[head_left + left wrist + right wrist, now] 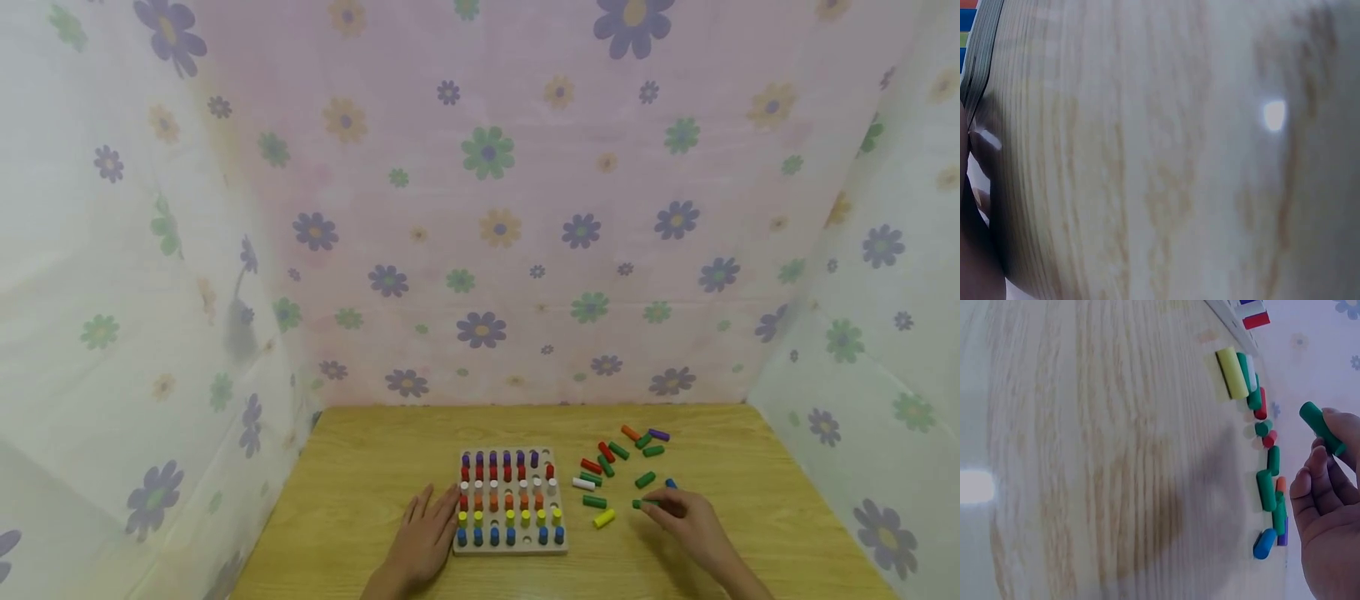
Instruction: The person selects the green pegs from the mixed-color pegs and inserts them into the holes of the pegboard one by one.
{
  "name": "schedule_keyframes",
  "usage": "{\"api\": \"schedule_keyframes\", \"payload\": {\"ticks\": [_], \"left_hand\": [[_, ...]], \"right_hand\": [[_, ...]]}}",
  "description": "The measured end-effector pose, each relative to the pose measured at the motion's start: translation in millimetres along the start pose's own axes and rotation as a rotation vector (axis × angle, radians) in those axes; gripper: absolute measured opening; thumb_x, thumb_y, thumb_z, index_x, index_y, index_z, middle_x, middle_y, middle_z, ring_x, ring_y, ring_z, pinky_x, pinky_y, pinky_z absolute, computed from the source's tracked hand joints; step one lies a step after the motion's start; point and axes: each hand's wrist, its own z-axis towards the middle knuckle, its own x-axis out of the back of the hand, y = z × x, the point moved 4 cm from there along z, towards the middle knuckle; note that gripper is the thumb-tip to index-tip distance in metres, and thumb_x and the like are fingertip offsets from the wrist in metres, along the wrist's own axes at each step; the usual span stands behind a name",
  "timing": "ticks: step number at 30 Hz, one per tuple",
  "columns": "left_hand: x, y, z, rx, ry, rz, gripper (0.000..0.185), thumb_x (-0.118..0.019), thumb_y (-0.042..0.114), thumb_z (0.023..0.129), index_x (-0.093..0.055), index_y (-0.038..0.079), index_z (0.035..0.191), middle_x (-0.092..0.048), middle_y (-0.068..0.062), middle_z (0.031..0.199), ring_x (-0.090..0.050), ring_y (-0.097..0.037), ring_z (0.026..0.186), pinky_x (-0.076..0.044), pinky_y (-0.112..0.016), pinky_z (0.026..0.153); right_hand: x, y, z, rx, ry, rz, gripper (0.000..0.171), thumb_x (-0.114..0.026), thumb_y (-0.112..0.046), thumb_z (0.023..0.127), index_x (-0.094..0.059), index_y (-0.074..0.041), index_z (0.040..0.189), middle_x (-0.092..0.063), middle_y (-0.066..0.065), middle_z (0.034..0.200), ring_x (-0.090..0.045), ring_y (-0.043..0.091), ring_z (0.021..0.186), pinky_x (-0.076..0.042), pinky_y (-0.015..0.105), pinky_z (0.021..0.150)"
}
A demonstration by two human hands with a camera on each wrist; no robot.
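A pegboard (510, 551) stands on the table with rows of coloured pegs upright in it: purple at the back, then red, white, orange, yellow and blue at the front. One red peg (463, 503) stands at the left end of the orange row. Bare holes show in several rows. My left hand (424, 533) rests flat along the board's left side, fingertips right at its edge. Between thumb and finger, my right hand (692, 523) pinches a green peg (1322, 428), raised over the table to the right of the board.
Loose pegs lie scattered right of the board: several green, a yellow peg (604, 518), a white peg (583, 483), a blue peg (1264, 544), two red, one orange and a purple peg (659, 435). Flowered cloth (495, 267) hangs behind the wooden table (360, 450) and at both sides.
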Motion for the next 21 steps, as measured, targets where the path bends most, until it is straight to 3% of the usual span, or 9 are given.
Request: {"api": "schedule_keyframes", "payload": {"ticks": [4, 9, 21], "left_hand": [[0.2, -1.8, -1.0, 0.0, 0.001, -0.005, 0.057, -0.027, 0.044, 0.113, -0.037, 0.015, 0.161, -0.038, -0.002, 0.164, -0.018, -0.044, 0.154, -0.012, -0.067, 0.123], [-1.1, -3.3, -0.3, -0.005, 0.024, -0.002, 0.056, -0.027, 0.044, 0.112, -0.038, 0.016, 0.16, -0.039, -0.002, 0.163, -0.019, -0.045, 0.153, -0.013, -0.067, 0.122], [0.6, 1.2, -1.2, -0.003, 0.019, -0.013, 0.057, -0.027, 0.044, 0.113, -0.039, 0.014, 0.16, -0.04, -0.003, 0.162, -0.019, -0.044, 0.153, -0.012, -0.066, 0.123]], "right_hand": [[-5.8, -7.6, 1.2, -0.019, 0.014, 0.019, 0.024, -0.075, -0.025, 0.095, -0.076, -0.005, 0.108, -0.072, 0.005, 0.101, -0.069, 0.015, 0.089, -0.059, 0.023, 0.073], [-10.5, -21.0, 3.3, -0.046, 0.002, 0.042, 0.028, -0.076, -0.023, 0.094, -0.074, 0.0, 0.111, -0.071, 0.008, 0.103, -0.068, 0.015, 0.089, -0.06, 0.025, 0.074], [-21.2, -35.5, 12.8, -0.037, -0.013, 0.115, 0.028, -0.078, -0.022, 0.092, -0.072, -0.001, 0.11, -0.067, 0.009, 0.093, -0.058, 0.014, 0.075, -0.053, 0.027, 0.062]]}}
